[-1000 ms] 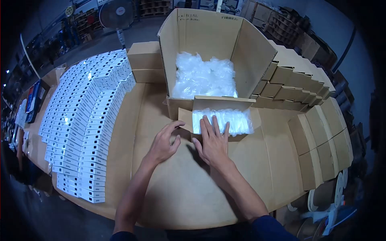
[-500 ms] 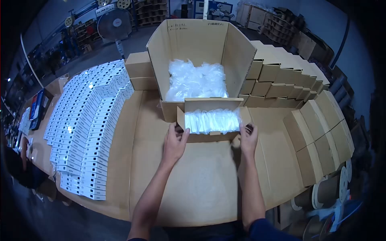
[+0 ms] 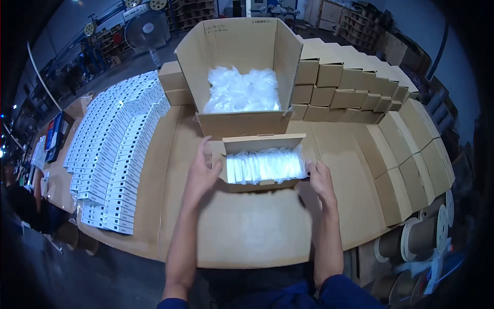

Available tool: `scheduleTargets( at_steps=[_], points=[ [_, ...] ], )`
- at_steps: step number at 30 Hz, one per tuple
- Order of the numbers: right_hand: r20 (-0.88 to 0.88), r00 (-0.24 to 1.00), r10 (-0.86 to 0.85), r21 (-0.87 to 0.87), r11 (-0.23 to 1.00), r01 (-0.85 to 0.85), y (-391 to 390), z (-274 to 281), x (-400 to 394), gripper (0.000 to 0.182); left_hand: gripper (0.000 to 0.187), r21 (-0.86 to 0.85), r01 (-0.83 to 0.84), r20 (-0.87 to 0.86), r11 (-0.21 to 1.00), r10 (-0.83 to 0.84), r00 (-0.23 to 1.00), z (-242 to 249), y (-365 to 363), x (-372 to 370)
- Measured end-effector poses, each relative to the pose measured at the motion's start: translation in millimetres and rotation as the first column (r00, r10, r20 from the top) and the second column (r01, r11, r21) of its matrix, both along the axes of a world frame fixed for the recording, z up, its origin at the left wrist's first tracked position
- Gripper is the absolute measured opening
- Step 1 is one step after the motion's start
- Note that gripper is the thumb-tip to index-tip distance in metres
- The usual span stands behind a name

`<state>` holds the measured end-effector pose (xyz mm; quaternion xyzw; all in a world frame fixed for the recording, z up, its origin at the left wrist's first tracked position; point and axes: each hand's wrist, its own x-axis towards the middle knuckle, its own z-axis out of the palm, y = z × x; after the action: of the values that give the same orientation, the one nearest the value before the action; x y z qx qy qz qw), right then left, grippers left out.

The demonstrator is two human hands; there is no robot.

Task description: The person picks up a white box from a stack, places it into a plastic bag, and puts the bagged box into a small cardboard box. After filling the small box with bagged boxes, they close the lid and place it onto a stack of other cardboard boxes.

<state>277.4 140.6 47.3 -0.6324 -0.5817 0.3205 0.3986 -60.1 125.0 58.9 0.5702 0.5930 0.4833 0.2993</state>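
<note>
A small cardboard box (image 3: 262, 188) lies in front of me with its lid flap raised at the back. Packed upright in a row inside are several white items in clear plastic bags (image 3: 265, 166). My left hand (image 3: 201, 175) is at the box's left end flap, thumb and fingers spread apart. At the right end, my right hand (image 3: 321, 181) has its fingers curled against the box's side; part of the grip is hidden. Behind stands a large open carton (image 3: 244, 123) holding a heap of clear plastic bags (image 3: 243, 90).
Stacked white boxes (image 3: 121, 154) fill the table's left side. Closed brown cartons (image 3: 350, 82) are piled at the back right, with more cartons (image 3: 411, 159) along the right edge. Reels (image 3: 411, 239) stand below on the right. Another person's arm (image 3: 37, 188) shows at far left.
The small box has come towards me, away from the large carton. My left hand has loosened and spread its fingers; my right hand has stayed at the right end. The view has shifted.
</note>
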Motion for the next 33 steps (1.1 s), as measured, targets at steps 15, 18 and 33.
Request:
scheduleTargets(
  at_steps=[15,18,33],
  points=[
    [-0.339,0.89,0.305,-0.098,0.929,-0.356,-36.2,-22.5,19.2,0.113,0.041,-0.252,0.483,0.496,0.839,-0.316,0.809,-48.6,80.8,-36.0],
    [-0.202,0.891,0.407,-0.016,0.908,-0.419,-19.2,-29.9,16.0,0.113,0.038,-0.163,0.247,0.561,0.955,-0.116,0.82,-55.5,57.5,1.3],
    [0.21,0.837,0.506,0.027,0.852,-0.522,5.2,-18.8,-5.8,0.107,0.161,0.051,0.217,-0.334,0.975,-0.188,0.924,-31.4,-31.6,34.4]
  ],
)
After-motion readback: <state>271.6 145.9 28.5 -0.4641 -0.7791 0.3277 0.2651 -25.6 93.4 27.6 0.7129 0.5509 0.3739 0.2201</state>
